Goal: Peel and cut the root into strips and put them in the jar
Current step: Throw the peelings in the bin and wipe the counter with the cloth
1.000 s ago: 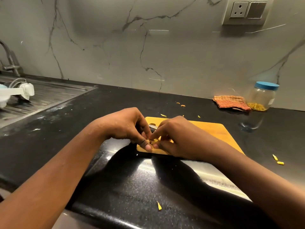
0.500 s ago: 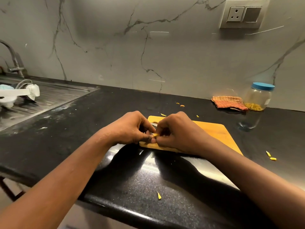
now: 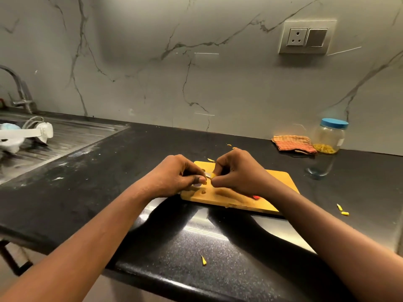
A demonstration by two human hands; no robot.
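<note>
Root peeling under way.
Your left hand (image 3: 174, 177) and right hand (image 3: 239, 171) pinch the root (image 3: 212, 175) between them; the board (image 3: 281, 182) beneath catches scraps.

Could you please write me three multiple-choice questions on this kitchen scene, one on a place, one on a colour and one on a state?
1. Where does the jar stand?
A. In the sink
B. On the floor
C. At the back of the counter, beside the striped cloth

2. What colour is the jar's lid?
A. Blue
B. Red
C. White

3. What is the right hand doing?
A. Lying flat on the counter
B. Pinching a small yellow root piece above the cutting board
C. Gripping the jar

Answers: 1 C, the jar is by the wall, next to the cloth; 2 A, the cap on the jar is plainly blue; 3 B, its fingertips close on the yellow piece over the board.
</note>
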